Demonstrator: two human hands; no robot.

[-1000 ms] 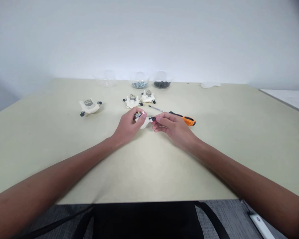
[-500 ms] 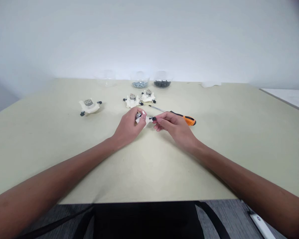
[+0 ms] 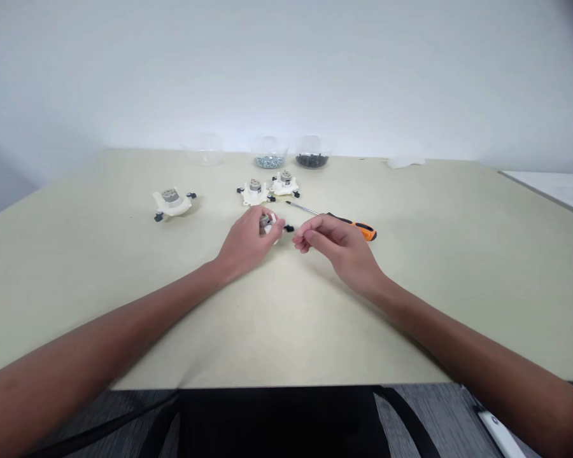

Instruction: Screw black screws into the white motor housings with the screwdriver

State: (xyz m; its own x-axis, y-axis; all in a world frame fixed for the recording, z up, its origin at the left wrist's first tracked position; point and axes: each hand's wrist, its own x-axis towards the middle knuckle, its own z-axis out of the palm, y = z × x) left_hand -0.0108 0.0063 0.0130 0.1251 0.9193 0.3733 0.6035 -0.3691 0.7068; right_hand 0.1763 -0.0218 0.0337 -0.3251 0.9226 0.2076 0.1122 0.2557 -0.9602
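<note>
I observe the white part with a grey motor [image 3: 268,226] in the left hand [image 3: 246,240], above the table's middle; thumb and fingers are clamped on it, covering much of its body. A black fitting [image 3: 289,228] projects from its right side, just short of the right hand [image 3: 344,249]. The right fingers are curled with the thumb close to them; I cannot tell whether the tips meet or pinch anything small. Behind that hand lies an orange-and-black screwdriver [image 3: 365,231], tip pointing left and away. Beyond, I log two similar white assemblies [image 3: 254,193] side by side, and a third assembly [image 3: 172,203] well apart at left. Farthest back stand a clear bowl [image 3: 205,157], a bowl of silvery pieces [image 3: 270,162] and a bowl of black pieces [image 3: 312,160].
</note>
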